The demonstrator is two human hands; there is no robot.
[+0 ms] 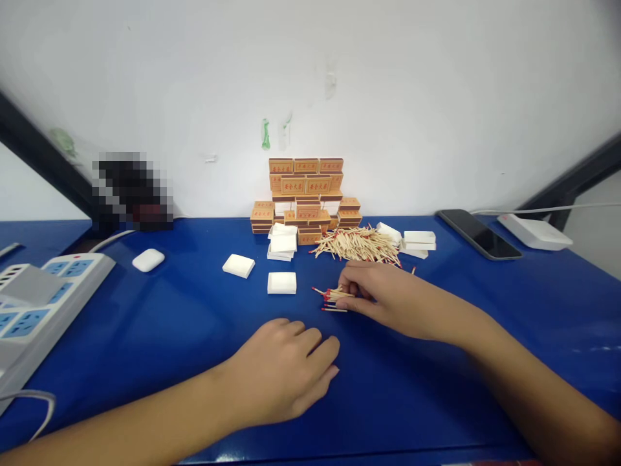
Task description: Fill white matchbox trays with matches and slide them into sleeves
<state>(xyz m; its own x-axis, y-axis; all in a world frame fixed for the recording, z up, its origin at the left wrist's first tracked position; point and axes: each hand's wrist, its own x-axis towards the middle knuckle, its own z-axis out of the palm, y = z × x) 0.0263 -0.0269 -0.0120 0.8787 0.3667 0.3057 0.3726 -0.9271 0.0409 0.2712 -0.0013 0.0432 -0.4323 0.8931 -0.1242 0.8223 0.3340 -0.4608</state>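
My right hand [371,291] is closed in a pinch on a small bunch of matches [332,295], their red heads pointing left. A few matches lie on the blue table just under the bunch. My left hand [291,369] rests on the table to the lower left, its fingers loosely curled and nothing showing in them. Behind my right hand is a large loose heap of matches [359,244]. An open white matchbox tray [282,283] lies ahead of my left hand, with another white tray [239,265] to its left.
Stacked orange matchboxes [306,186] stand against the wall. White trays are piled before them [283,243] and right of the heap [418,241]. A phone [478,234] and white box [535,232] lie right; a white case [148,260] and power strip [58,291] lie left.
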